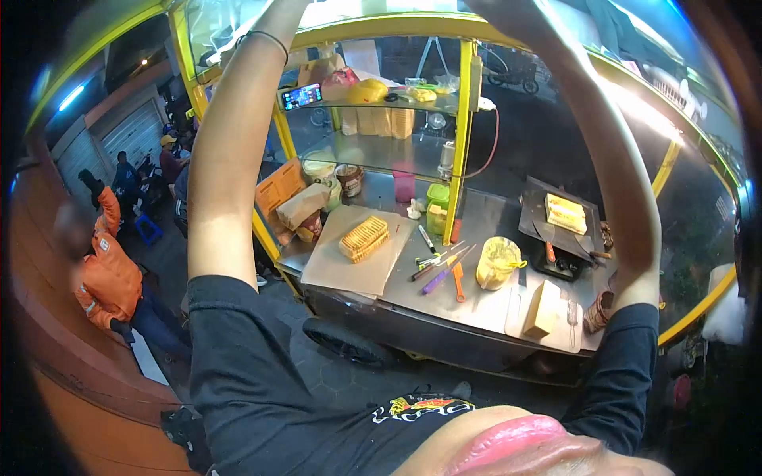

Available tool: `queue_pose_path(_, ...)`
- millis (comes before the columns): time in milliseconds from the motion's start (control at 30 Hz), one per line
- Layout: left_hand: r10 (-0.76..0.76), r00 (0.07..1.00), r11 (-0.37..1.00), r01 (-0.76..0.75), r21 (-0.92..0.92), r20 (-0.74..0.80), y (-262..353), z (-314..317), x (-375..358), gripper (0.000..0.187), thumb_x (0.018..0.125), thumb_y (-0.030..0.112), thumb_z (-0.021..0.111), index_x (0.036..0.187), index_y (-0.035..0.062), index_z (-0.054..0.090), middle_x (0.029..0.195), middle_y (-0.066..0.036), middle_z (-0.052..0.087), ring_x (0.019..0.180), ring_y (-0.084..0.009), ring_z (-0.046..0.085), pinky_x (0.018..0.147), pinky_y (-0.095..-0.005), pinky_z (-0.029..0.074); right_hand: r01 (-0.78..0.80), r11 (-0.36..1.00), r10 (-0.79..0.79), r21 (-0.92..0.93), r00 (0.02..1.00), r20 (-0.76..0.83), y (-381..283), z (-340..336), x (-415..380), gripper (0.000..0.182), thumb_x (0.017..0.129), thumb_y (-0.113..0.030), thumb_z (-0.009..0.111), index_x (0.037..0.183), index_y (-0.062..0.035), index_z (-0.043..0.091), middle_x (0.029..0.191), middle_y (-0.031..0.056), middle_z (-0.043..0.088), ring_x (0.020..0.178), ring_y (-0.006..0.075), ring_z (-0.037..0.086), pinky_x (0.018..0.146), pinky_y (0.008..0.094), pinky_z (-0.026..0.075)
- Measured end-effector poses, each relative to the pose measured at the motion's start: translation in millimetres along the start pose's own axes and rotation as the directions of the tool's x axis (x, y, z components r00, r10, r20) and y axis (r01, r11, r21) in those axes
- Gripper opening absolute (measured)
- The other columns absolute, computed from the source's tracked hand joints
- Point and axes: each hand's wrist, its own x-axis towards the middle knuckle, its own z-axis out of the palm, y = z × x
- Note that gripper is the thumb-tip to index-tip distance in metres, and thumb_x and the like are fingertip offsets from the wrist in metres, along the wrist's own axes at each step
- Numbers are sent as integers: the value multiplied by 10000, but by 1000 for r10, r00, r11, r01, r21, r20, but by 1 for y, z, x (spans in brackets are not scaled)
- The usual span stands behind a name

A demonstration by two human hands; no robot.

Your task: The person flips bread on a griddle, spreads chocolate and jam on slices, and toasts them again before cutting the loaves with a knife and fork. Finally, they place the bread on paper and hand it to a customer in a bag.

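Observation:
Both my arms are raised toward the top of the picture, and both hands are cut off by the upper edge. My left forearm [230,159] has a thin black band at the wrist and rises on the left. My right forearm [611,174] rises on the right. Neither arm touches anything on the cart. Below and between them stands a food cart with a steel counter [476,305]. A ridged toasted sandwich [363,238] lies on brown paper [337,270]. Another toasted piece [565,213] rests on a dark griddle [536,202].
Several utensils [444,266], a yellow bag [498,262] and a tan block [543,308] on a board lie on the counter. A phone [302,96] stands on the glass shelf. A yellow post [463,135] splits the cart. People in orange jackets [107,278] stand at the left.

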Motion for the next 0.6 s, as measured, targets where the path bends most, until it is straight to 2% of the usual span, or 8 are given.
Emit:
queue_pose_path(33, -18, 1000, 1000, 18, 5, -15, -8, 2, 2, 434, 827, 443, 644, 992, 46, 705, 929, -242, 676, 904, -329, 665, 787, -412, 514, 6, 1000, -6, 3, 1000, -7, 1, 9, 17, 329, 876, -358, 677, 948, -38, 704, 894, 153, 681, 777, 271, 629, 676, 347, 502)
queue_pose_path(100, -61, 997, 998, 62, 13, -50, -26, 7, 6, 433, 827, 444, 645, 974, 42, 709, 912, -241, 678, 890, -330, 667, 775, -413, 516, -311, 950, 254, 35, 832, 493, -6, 19, 50, 323, 864, -316, 697, 968, -10, 692, 915, 160, 676, 788, 227, 625, 684, 340, 499)
queue_pose_path(233, -212, 898, 972, 233, 9, -386, -56, 24, 9, 435, 827, 447, 647, 938, 32, 715, 880, -239, 682, 862, -332, 672, 751, -415, 521, -234, 848, 63, 476, 936, 346, 37, 86, 76, 372, 852, -316, 715, 1055, -6, 680, 958, 158, 680, 829, 193, 627, 689, 328, 509)
queue_pose_path(333, -117, 221, 981, -128, -148, -968, -5, 10, -45, 488, 842, 486, 645, 746, 9, 678, 700, -217, 645, 688, -339, 648, 608, -424, 496, -218, 766, 0, 605, 941, 339, 56, 121, 92, 382, 851, -321, 717, 1078, -16, 677, 971, 153, 682, 838, 192, 629, 690, 325, 513)
queue_pose_path(400, -224, 756, 973, 134, -190, -615, 34, -9, -84, 547, 804, 522, 694, 822, -24, 663, 674, -213, 629, 644, -348, 626, 589, -422, 482, -197, 713, -46, 673, 944, 325, 51, 133, 109, 389, 850, -324, 718, 1094, -23, 676, 979, 150, 683, 844, 190, 630, 691, 322, 515)
queue_pose_path(433, 41, 587, 900, -373, -225, -809, 41, -5, -86, 538, 803, 505, 706, 860, -29, 675, 688, -198, 644, 657, -329, 630, 622, -422, 498, -177, 672, -73, 719, 950, 303, 58, 146, 112, 393, 850, -326, 719, 1101, -26, 675, 983, 148, 684, 847, 190, 631, 691, 321, 516)
queue_pose_path(467, 69, 472, 937, -334, -106, -879, 41, 6, -74, 491, 827, 465, 696, 873, -24, 685, 722, -195, 661, 668, -333, 634, 642, -428, 506, -163, 640, -102, 751, 951, 293, 63, 159, 118, 397, 850, -327, 719, 1109, -30, 674, 987, 147, 684, 850, 189, 632, 691, 320, 518)
queue_pose_path(600, -148, 584, 792, -413, -449, -798, 14, 19, -53, 381, 873, 361, 657, 942, -14, 673, 773, -215, 662, 668, -342, 636, 621, -438, 501, -38, 516, -252, 856, 948, 193, 84, 196, 137, 415, 849, -334, 722, 1140, -43, 670, 1004, 141, 687, 862, 187, 634, 692, 315, 522)
